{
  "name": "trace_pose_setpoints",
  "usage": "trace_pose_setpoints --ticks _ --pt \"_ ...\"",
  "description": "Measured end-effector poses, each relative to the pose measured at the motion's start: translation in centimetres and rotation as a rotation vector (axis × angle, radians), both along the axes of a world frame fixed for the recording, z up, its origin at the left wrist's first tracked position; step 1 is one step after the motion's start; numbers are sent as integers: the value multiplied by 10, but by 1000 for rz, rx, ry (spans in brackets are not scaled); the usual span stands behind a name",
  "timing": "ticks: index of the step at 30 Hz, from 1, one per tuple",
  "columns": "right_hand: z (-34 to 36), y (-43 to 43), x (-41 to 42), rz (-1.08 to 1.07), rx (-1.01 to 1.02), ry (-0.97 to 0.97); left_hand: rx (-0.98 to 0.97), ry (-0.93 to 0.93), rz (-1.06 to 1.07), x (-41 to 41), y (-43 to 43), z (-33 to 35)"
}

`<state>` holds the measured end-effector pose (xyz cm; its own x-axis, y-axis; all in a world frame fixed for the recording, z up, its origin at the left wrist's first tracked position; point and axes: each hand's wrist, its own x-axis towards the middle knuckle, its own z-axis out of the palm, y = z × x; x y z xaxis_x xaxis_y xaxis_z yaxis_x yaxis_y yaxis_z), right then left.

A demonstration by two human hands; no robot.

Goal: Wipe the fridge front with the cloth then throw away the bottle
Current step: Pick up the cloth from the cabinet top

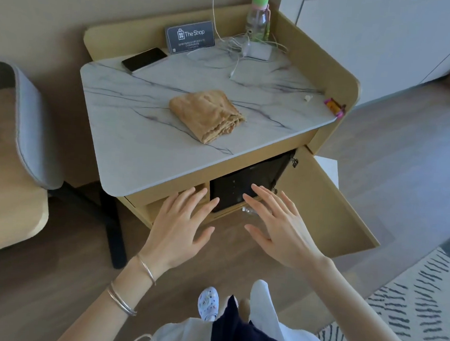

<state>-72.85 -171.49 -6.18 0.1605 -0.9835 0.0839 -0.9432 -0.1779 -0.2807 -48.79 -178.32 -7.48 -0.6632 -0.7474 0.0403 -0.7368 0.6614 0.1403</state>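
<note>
Cloth (207,114), tan and folded, lies near the middle of the marble-patterned top (141,132) of a wooden cabinet (339,79), well apart from both hands. Below the top, the black fridge (233,189) sits in the cabinet's compartment, with the cabinet door (322,203) swung open to the right. Left hand (180,220) and right hand (281,227) are held side by side in front of the fridge, palms down, fingers straight and spread, holding nothing; whether the fingertips touch the fridge front cannot be told. A small clear object (249,211) shows between the right fingers at the fridge's lower edge, too hidden to identify. At the back right corner of the top stands a clear bottle (257,15) with a green cap, upright, just behind a white charger (260,51) and a tangle of white cables (226,53). A dark card reading "The Shop" (190,36) leans at the back wall, with a black phone (144,59) lying flat beside it to the left. A pink and orange wrapper (334,107) rests at the top's right edge. Metal bangles (121,299) circle the left wrist. A grey chair (27,130) stands to the left, a striped rug (409,303) to the lower right.
</note>
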Motion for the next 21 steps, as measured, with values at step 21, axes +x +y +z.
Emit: trace_pose_setpoints --ticks 21 --pt "-21 -210 -66 257 41 0 -12 12 233 -60 -146 -15"
